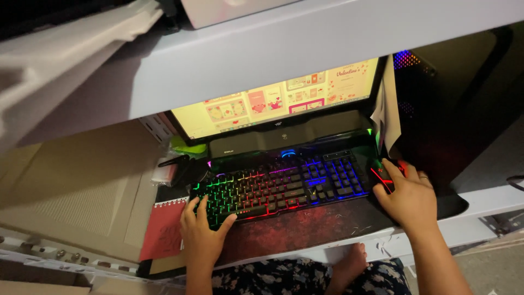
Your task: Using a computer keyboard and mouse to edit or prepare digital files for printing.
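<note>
My left hand [202,232] rests on the left end of a black keyboard [284,188] with rainbow backlit keys, fingers spread over the green keys. My right hand [406,196] covers a black mouse [382,175] with red lights, just right of the keyboard. Both lie on a dark red desk mat [295,226]. Behind the keyboard a black soundbar [284,139] sits under a monitor [278,98] showing a pale yellow page with pink pictures.
A white shelf [305,49] overhangs the monitor. A black computer tower [453,104] stands at the right. A red spiral notebook [164,229] lies left of the keyboard, beside a cardboard panel [76,191]. My foot [349,265] and patterned clothing show below the desk edge.
</note>
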